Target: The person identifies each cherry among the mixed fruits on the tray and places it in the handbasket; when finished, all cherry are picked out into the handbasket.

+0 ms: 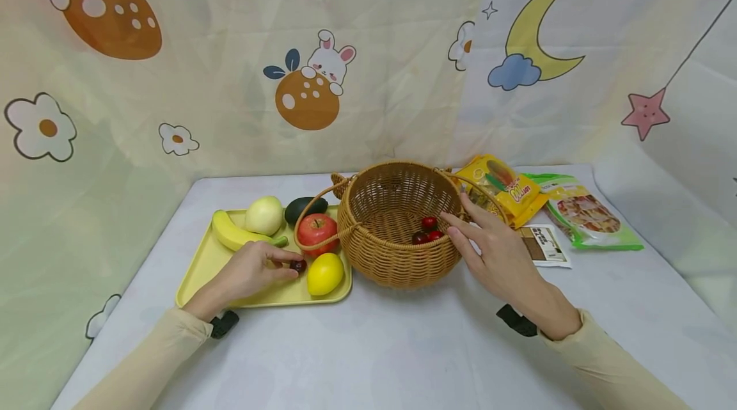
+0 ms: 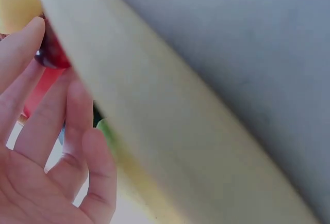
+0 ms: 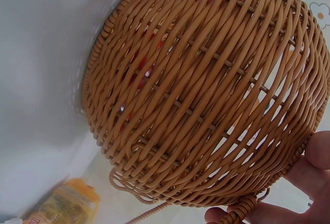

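My left hand (image 1: 256,269) is over the yellow tray (image 1: 230,298), pinching a dark red cherry (image 1: 298,265) between thumb and fingertips. In the left wrist view the cherry (image 2: 53,48) shows between the fingers. Around that hand on the tray are a banana (image 1: 233,234), a red apple (image 1: 318,231), a lemon (image 1: 325,275), a pale round fruit (image 1: 264,215) and a dark avocado (image 1: 299,208). My right hand (image 1: 495,253) holds the right rim of the wicker basket (image 1: 403,266), beside a handle's base. Several cherries (image 1: 429,224) lie inside the basket.
Behind the right hand lie a yellow snack bag (image 1: 512,196), a green-edged packet (image 1: 593,212) and a small white-and-brown packet (image 1: 547,245). The basket's left handle (image 1: 305,247) hangs over the tray's right side. A printed curtain (image 1: 397,96) rises behind the table.
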`<state>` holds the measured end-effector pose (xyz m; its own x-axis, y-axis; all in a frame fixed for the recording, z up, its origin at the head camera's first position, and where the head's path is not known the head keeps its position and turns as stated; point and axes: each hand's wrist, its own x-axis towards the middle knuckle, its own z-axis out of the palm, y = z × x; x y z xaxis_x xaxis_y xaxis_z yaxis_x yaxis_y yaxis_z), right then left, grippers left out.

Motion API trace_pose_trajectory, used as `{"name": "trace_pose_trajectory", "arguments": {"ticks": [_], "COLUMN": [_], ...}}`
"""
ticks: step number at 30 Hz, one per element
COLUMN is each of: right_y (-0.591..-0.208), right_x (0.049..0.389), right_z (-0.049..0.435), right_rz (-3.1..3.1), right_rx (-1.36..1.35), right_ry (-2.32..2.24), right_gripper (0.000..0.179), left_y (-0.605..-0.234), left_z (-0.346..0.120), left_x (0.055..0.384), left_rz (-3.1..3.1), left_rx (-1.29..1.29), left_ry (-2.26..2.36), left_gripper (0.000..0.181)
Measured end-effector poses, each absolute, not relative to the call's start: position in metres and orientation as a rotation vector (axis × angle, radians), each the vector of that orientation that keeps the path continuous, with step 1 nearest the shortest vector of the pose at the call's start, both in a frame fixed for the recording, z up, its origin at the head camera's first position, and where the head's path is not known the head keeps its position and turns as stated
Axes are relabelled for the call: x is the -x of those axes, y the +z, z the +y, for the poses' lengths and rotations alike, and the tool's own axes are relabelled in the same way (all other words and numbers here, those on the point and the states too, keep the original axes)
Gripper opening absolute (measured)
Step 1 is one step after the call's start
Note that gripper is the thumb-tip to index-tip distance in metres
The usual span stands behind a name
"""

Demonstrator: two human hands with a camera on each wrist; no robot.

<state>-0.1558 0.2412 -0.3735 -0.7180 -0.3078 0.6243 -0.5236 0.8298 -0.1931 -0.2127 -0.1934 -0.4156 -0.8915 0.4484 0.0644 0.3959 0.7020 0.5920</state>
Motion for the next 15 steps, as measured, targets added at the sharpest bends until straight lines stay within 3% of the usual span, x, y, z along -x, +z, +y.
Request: {"name": "trace_pose_trajectory", "arguments": {"ticks": [7,15], "right_y": [-0.373,-0.373], "right_x": [0.157,0.156], "right_z": [0.241,0.241], "right_rz": [-2.413,-2.409], "right_rx": [-0.607,-0.613], "right_ry": [0.481,0.467], "right_gripper": [0.036,0.035], "left_y": [-0.402,-0.358], "left_z": [-0.209,-0.241], "left_x": [0.199,0.184], "left_rz": [2.871,2.986], "left_rx": [-0.673,-0.56], "left_ry": [0.935,0.904], "left_gripper": [0.028,0.03]}}
